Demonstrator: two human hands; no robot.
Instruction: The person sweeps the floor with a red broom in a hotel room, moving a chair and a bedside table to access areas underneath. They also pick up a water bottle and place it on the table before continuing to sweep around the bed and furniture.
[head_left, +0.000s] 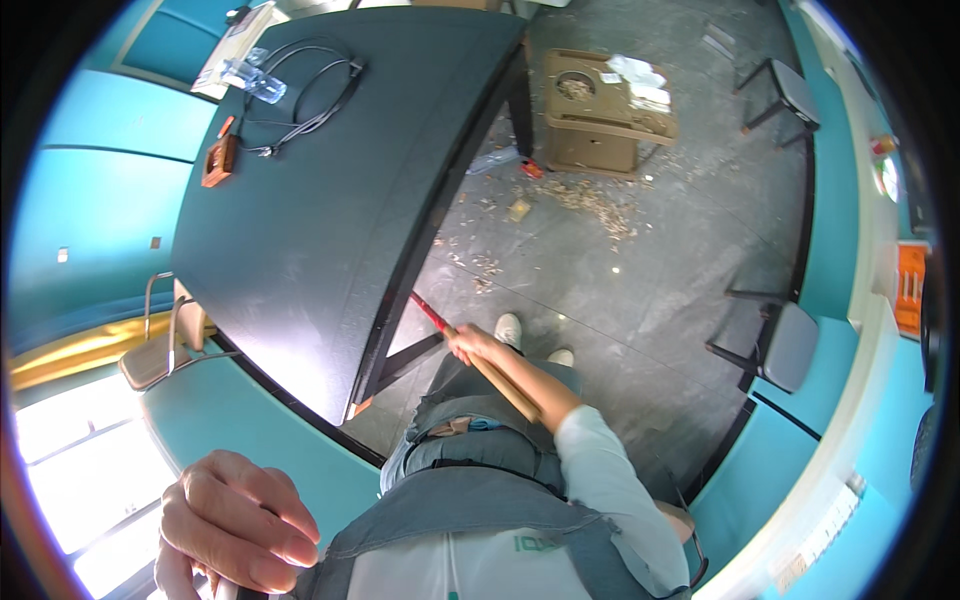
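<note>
My right hand (472, 345) is closed around a long wooden handle (504, 386) with a red section toward its far end. The handle slants from beside my forearm down to the edge of a dark table (315, 195), which hides its far end. Close to the camera at the lower left is my left hand (236, 521), its fingers curled; a small dark and pale thing shows below them, and whether they grip it cannot be told. Small pale scraps (592, 206) are scattered on the grey floor beyond my shoes, with a yellow piece (519, 209) among them.
On the table lie a coiled cable (322, 112), a clear plastic bottle (255, 80) and a small wooden box (219, 161). A tan plastic stand (592, 120) holds scraps and white tissues. Grey stools (789, 346) line the right wall; a folding chair (157, 362) is at left.
</note>
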